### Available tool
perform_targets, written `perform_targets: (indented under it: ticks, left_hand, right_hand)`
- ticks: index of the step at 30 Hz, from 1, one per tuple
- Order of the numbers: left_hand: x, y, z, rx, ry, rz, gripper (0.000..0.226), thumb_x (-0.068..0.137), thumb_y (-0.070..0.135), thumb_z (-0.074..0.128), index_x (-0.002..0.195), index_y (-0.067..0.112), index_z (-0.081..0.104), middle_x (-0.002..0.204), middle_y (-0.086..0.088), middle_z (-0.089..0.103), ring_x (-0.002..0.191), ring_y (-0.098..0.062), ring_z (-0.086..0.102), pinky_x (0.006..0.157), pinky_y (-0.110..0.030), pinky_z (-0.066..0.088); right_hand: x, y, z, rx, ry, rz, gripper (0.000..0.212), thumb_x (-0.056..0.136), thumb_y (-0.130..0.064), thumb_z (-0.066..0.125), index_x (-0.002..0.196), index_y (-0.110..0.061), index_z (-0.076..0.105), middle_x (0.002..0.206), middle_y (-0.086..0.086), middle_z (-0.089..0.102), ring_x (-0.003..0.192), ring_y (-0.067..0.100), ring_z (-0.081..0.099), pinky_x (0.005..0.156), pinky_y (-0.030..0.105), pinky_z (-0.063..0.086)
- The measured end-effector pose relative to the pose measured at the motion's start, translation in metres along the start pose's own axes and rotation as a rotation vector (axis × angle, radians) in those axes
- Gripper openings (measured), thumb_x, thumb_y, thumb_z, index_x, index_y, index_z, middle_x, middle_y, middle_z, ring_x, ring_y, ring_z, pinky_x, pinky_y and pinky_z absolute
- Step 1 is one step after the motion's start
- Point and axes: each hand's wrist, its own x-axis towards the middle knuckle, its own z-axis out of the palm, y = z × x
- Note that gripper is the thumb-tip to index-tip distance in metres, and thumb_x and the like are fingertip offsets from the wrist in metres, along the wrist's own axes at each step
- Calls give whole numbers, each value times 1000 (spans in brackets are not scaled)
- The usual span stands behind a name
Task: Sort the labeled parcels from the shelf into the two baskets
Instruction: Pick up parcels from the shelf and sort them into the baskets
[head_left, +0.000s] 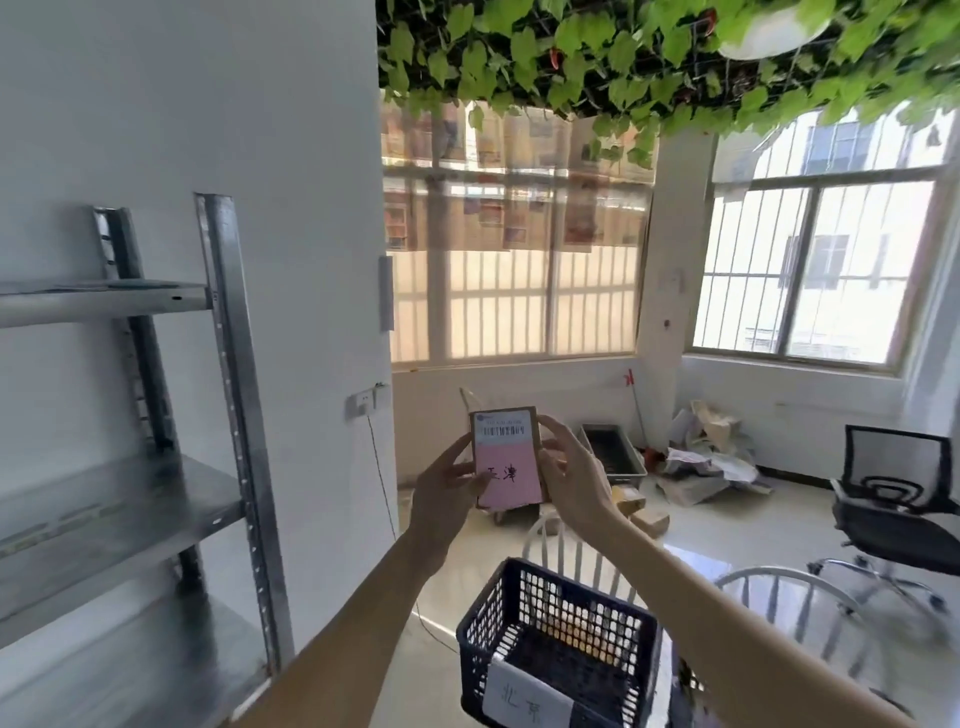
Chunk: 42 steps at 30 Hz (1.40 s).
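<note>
Two hands, left hand (451, 480) and right hand (567, 475), around one parcel (506, 457); one basket (558, 642) below.

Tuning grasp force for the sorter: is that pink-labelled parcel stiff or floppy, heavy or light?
Probably stiff: the parcel keeps straight edges and square corners while upright. Likely light: the left hand and right hand hold it by fingertips at its sides. The paper label looks smooth, so maybe slightly slippery.
</note>
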Motion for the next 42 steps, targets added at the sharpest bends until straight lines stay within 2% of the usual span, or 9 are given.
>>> perform_targets:
  ticks: [3, 6, 12, 17, 25, 30, 35, 38, 42]
  left_hand:
    - [8, -7, 55, -39, -73, -35, 59, 90, 7, 72, 139, 38, 57, 95, 2, 75, 105, -22, 68, 74, -31, 60]
    - [10, -15, 113, -56, -178, -39, 58, 92, 8, 70, 141, 34, 54, 99, -4, 70, 103, -24, 69, 76, -32, 61]
    - [3, -34, 225, -110, -325, -86, 59, 93, 7, 68, 142, 35, 52, 106, -3, 72, 93, -16, 73, 70, -23, 58]
    - [-6, -62, 314, -128, -425, -111, 64, 91, -3, 67, 145, 28, 51, 120, -10, 68, 107, -29, 69, 83, -39, 58]
    - [-14, -96, 429, -42, -589, -41, 71, 81, 6, 79, 138, 38, 51, 116, 9, 70, 104, -11, 70, 77, -27, 59]
    - [7, -145, 471, 260, -656, 86, 66, 87, 23, 76, 145, 30, 44, 138, 2, 56, 121, -15, 57, 90, -20, 51]
    - [45, -230, 497, 510, -690, 99, 64, 92, 33, 70, 150, 24, 43, 152, 0, 46, 140, -18, 44, 115, -38, 39]
    - [71, -292, 509, 578, -694, 35, 57, 96, 34, 65, 149, 24, 45, 153, 5, 45, 140, -13, 43, 110, -24, 33]
    - [96, -381, 521, 646, -750, -69, 57, 97, 41, 60, 149, 24, 45, 153, 7, 44, 140, -13, 42, 112, -30, 35]
  right_hand:
    - [-1, 35, -42, -92, 25, 34, 44, 106, -17, 49, 147, -35, 49, 122, 3, 73, 98, 21, 74, 69, 39, 64]
    - [-5, 65, -83, -156, 14, 76, 46, 105, -25, 53, 149, -36, 46, 133, -1, 66, 105, 17, 69, 77, 40, 62]
    - [-15, 125, -170, -305, 13, 153, 76, 92, -39, 73, 157, -29, 35, 138, 3, 62, 110, 18, 61, 88, 41, 59]
    - [-30, 172, -243, -386, 64, 245, 88, 84, -49, 77, 157, -34, 31, 147, 4, 51, 119, 24, 58, 92, 47, 57]
    - [-52, 250, -331, -421, 153, 415, 97, 68, -65, 82, 149, -46, 32, 130, -2, 57, 109, 21, 59, 86, 40, 58]
    - [-55, 329, -348, -410, 144, 516, 108, 50, -86, 67, 145, -53, 27, 130, -1, 58, 110, 23, 62, 87, 47, 60]
    - [-46, 399, -329, -491, 95, 628, 100, 67, -76, 74, 150, -47, 26, 138, -1, 56, 118, 23, 59, 95, 48, 56]
    - [-36, 450, -309, -505, 63, 700, 97, 72, -72, 74, 152, -45, 26, 144, -1, 53, 123, 24, 57, 99, 47, 54]
    - [-35, 528, -276, -488, 27, 817, 94, 73, -69, 74, 152, -46, 30, 146, -2, 51, 124, 23, 57, 97, 44, 54]
